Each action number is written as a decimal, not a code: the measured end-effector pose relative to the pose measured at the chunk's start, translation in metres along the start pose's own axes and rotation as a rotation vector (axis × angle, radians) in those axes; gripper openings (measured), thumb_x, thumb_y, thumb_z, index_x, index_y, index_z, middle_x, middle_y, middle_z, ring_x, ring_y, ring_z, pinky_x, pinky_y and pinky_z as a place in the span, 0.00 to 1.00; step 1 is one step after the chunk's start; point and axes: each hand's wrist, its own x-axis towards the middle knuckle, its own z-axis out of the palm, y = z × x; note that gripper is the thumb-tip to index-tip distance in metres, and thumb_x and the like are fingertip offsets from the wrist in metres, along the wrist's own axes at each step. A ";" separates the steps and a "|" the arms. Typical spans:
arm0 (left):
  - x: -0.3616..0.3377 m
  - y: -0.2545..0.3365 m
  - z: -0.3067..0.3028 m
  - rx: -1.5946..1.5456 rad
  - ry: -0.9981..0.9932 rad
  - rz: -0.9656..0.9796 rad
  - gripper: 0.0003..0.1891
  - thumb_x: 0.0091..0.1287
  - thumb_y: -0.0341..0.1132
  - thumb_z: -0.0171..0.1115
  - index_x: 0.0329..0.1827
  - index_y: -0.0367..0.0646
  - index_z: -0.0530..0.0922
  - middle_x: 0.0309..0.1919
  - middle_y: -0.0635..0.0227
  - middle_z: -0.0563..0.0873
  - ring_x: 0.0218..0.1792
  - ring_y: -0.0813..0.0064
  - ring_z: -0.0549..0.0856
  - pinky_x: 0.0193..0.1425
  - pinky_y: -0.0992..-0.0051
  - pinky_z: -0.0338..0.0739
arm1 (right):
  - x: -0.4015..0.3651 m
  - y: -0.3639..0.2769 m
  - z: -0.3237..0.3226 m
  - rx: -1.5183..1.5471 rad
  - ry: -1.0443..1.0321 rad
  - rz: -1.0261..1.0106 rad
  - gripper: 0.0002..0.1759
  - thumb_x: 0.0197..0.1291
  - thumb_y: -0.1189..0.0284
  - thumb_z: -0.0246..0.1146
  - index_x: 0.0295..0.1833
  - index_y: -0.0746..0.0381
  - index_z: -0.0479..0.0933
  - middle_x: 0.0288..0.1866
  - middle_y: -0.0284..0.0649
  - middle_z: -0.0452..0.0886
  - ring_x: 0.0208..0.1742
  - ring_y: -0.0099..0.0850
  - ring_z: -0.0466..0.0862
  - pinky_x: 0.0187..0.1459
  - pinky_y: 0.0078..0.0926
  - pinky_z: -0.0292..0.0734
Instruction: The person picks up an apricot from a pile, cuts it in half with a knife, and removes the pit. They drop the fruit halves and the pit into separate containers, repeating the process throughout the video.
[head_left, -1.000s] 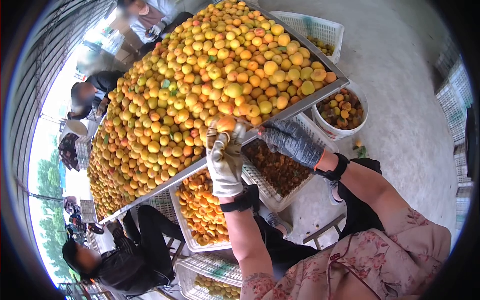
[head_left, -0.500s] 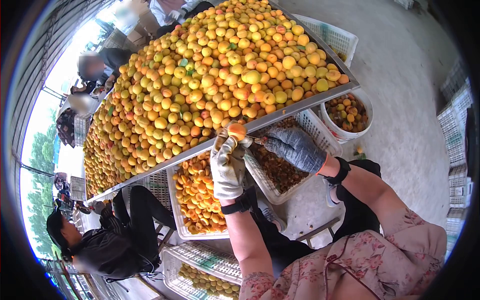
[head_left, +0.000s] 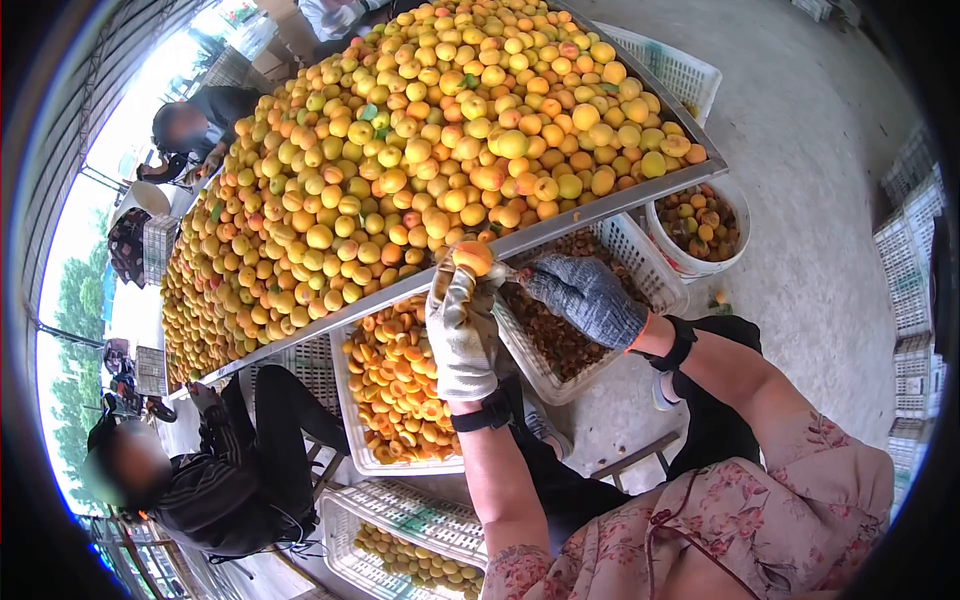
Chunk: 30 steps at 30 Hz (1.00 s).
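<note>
My left hand (head_left: pixel 462 335), in a cream glove, is closed around an orange apricot (head_left: pixel 473 258) near the metal table edge (head_left: pixel 560 226). My right hand (head_left: pixel 588 300), in a grey knitted glove, pinches a small thin tool (head_left: pixel 512 275) whose tip points at the apricot; its exact kind is too small to make out. Below my left hand, a white crate (head_left: pixel 410 468) holds halved apricots (head_left: pixel 395 385). Beneath my right hand stands another white crate (head_left: pixel 552 397) with brown pits (head_left: pixel 555 340). Whole apricots (head_left: pixel 400 150) are heaped on the table.
A white bucket (head_left: pixel 690 266) of apricots stands under the table corner. A lower crate (head_left: pixel 400 508) holds more fruit. A person in black (head_left: pixel 230 500) sits to the left; other people are across the table. Crates (head_left: pixel 905 250) are stacked at right.
The view has shifted slightly. Both hands stay almost in place, with the apricot turned a little in my left hand. The seated person at left has turned their head.
</note>
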 end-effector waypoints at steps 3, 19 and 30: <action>0.001 -0.007 0.002 -0.020 0.008 -0.008 0.16 0.72 0.32 0.52 0.59 0.33 0.73 0.49 0.59 0.82 0.44 0.72 0.83 0.53 0.74 0.79 | 0.001 0.005 0.005 0.133 0.018 0.075 0.14 0.64 0.66 0.62 0.47 0.66 0.80 0.40 0.50 0.84 0.42 0.46 0.83 0.42 0.37 0.77; 0.007 -0.049 -0.013 -0.249 -0.102 -0.139 0.17 0.75 0.45 0.47 0.57 0.42 0.72 0.37 0.69 0.83 0.29 0.87 0.79 0.26 0.85 0.70 | 0.004 0.012 0.007 -0.269 0.067 0.023 0.16 0.66 0.59 0.55 0.41 0.62 0.80 0.32 0.49 0.82 0.35 0.49 0.81 0.37 0.45 0.75; 0.010 -0.041 0.010 -0.138 0.212 -0.065 0.17 0.71 0.38 0.55 0.59 0.39 0.73 0.47 0.67 0.81 0.46 0.78 0.80 0.52 0.81 0.72 | 0.005 0.013 0.011 -0.244 0.141 -0.025 0.16 0.66 0.61 0.56 0.40 0.63 0.79 0.31 0.50 0.82 0.34 0.50 0.81 0.36 0.46 0.75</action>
